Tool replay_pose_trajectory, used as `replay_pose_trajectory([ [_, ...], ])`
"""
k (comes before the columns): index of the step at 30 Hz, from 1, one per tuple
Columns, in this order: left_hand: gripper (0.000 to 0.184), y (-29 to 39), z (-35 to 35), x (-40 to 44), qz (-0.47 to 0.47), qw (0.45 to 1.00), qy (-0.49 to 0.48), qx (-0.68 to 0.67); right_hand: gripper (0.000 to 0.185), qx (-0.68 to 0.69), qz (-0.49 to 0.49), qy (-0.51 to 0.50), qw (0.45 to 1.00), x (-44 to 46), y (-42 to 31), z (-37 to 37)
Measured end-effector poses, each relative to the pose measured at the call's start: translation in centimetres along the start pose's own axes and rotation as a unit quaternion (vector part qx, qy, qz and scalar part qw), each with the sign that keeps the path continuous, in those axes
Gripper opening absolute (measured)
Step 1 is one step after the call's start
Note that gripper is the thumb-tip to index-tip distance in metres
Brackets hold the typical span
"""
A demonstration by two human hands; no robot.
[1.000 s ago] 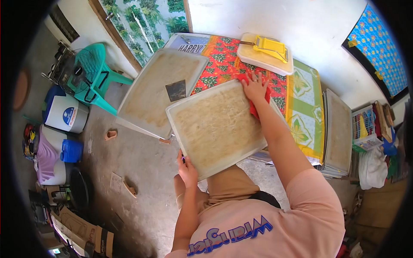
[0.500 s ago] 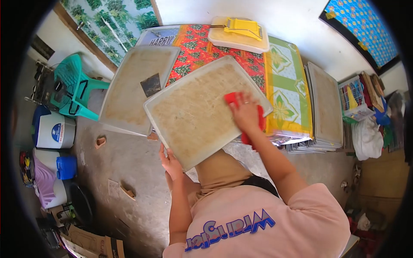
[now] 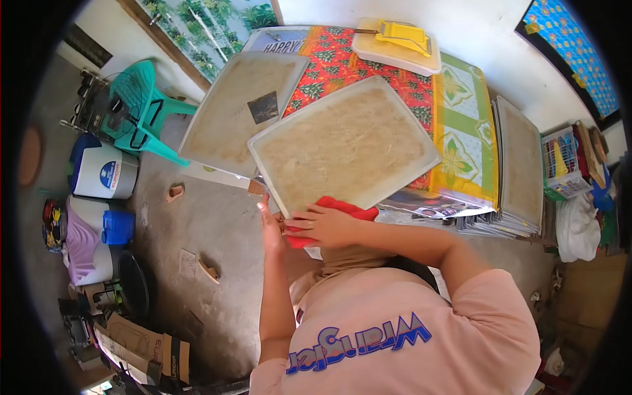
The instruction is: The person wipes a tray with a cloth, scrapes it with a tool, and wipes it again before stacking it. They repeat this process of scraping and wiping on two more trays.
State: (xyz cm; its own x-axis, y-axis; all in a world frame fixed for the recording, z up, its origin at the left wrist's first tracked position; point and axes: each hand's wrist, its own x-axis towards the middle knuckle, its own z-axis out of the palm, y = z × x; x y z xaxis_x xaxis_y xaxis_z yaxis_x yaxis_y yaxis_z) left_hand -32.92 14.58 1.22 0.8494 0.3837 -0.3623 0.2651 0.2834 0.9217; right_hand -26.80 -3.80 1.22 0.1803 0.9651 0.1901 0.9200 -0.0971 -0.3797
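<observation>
Red cloth [image 3: 349,209] is held under the right hand [image 3: 319,225] at the near corner of the tray [image 3: 345,145]. Left hand [image 3: 272,227] is placed at that corner (grip partly hidden, can't tell if clamped). Tray is angled across the near edge of the covered desk [image 3: 457,135]. Beyond, a dark square [image 3: 263,107] is laid on a second tray [image 3: 234,125].

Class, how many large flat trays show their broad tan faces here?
3: the centre tray, with red cloth at its near edge; the left tray, bearing a dark square; the right tray, outermost on a stack whose others are mostly hidden.
</observation>
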Motion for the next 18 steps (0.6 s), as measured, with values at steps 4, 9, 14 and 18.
replay_pose_trajectory([
  [4, 0.080, 0.0, 1.2, 0.3, -0.017, 1.000, 0.016, -0.015, 0.049, -0.054, 0.150, 0.006, 0.987, -6.5, 2.4, -4.6],
  [9, 0.067, -2.7, -1.6, 2.3, 0.004, 0.998, 0.057, -0.010, 0.045, -0.258, 0.462, 0.138, 0.837, -17.8, 7.4, -6.0],
  [14, 0.070, -5.9, -7.5, 2.7, 0.072, 0.880, 0.109, 0.457, 0.036, -0.158, 0.622, 0.284, 0.712, -25.6, 6.8, -9.3],
  [18, 0.072, -2.4, -3.3, -2.2, 0.218, 0.794, 0.175, 0.540, 0.028, 0.009, 0.605, 0.416, 0.679, -26.1, 5.5, -12.6],
])
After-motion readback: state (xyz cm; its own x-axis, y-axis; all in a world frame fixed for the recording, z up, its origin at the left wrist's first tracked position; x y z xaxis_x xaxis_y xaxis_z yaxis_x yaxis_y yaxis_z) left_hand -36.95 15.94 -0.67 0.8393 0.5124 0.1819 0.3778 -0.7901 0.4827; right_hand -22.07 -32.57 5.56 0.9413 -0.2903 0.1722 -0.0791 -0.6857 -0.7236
